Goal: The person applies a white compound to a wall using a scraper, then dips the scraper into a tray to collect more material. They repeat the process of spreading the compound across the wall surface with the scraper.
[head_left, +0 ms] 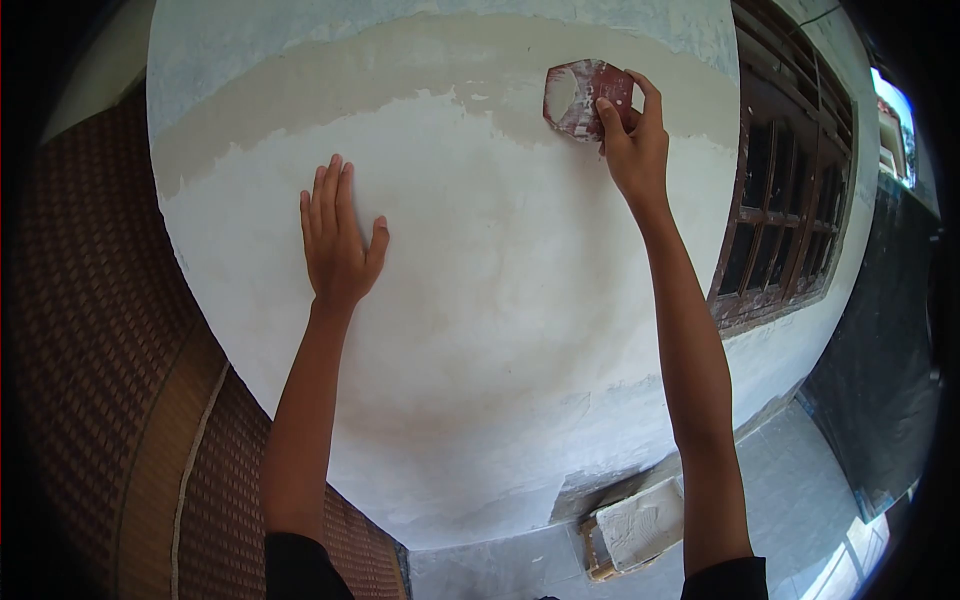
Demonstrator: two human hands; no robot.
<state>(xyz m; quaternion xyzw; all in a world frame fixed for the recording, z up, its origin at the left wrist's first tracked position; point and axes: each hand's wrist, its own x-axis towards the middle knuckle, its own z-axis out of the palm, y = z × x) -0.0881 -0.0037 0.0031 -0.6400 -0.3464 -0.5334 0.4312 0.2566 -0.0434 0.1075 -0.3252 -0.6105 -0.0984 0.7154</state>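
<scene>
My right hand (636, 140) grips a dark red, flat putty scraper (608, 88) smeared with white, thumb on its near face, high on the wall towards the right. The scraper lies against or very close to the wall; its contact edge cannot be made out. Lower and to the left, my left hand (338, 235) rests flat on the wall (470, 260), fingers stretched upward and thumb apart, holding nothing. Across the wall above both hands runs a greyish band (330, 75) with a ragged lower edge, and the surface below it is whiter.
On the grey tiled floor (500, 570) at the wall's foot stands a tray (640, 525) of white paste on a wooden frame. A brown barred window (785, 210) is at right, with a dark sheet (880, 340) beyond it. Brown woven panels (100, 280) border the left.
</scene>
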